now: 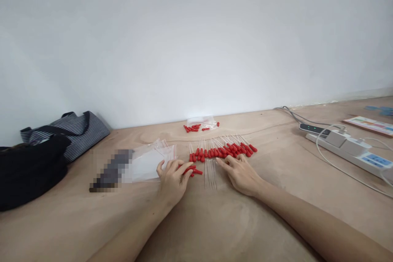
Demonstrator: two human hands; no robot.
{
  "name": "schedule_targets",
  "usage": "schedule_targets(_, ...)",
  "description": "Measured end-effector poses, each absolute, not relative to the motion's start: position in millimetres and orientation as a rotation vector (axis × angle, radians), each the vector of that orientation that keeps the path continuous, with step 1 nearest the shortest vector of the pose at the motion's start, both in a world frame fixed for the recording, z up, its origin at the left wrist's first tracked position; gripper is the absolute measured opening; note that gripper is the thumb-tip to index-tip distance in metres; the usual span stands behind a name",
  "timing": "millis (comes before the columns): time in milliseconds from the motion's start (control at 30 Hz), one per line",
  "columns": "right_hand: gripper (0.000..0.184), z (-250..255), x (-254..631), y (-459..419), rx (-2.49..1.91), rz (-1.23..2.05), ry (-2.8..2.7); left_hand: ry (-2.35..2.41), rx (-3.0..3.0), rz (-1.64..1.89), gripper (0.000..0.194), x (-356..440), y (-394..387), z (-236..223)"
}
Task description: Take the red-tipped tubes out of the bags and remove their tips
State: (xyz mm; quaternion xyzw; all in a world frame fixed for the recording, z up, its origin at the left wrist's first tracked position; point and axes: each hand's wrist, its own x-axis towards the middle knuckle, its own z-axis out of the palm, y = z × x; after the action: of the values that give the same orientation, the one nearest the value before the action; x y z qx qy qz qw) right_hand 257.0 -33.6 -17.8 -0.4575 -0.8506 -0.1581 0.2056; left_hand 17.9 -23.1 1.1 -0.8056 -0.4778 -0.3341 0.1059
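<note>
My left hand (174, 178) is over a small pile of loose red rubber bulbs (196, 171), with curved fingers and the thumb apart from the index finger. Several bare glass tubes (210, 174) lie side by side between my hands. To their right, my right hand (241, 172) rests with its index finger stretched toward their upper ends, fingers apart. Just beyond is a row of glass droppers with red bulbs (215, 152), bulb ends facing me. My right fingers partly cover the nearest bulbs, and my left fingers hide part of the loose pile.
Clear zip bags (147, 163) lie on the left, near a pixelated dark object (113, 172). More red bulbs (192, 128) are by a plastic bag (202, 121) near the wall. A striped bag (80, 135) and black cloth (30, 176) sit far left; a power strip (346, 147) with cables is right.
</note>
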Motion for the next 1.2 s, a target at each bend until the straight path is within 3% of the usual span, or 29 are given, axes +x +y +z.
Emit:
schedule_targets(200, 0.029, -27, 251, -35, -1.278, -0.325, -2.225, -1.459, -2.395, -0.958, 0.014, 7, -22, 8)
schedule_targets(433, 0.022, -32, 243, -36, -1.180, -0.117, -2.204, -1.032, -2.758, -0.803, 0.011, -4, -21, 11)
schedule_targets(733, 0.027, -18, 241, -47, -1.169, 0.105, -2.294, -1.109, -2.692, -0.802, 0.010, -6, -18, 8)
schedule_targets(1200, 0.015, -20, 246, -41, -1.228, -0.127, -2.102, -1.610, -2.340, -0.873, 0.017, 48, 15, 16)
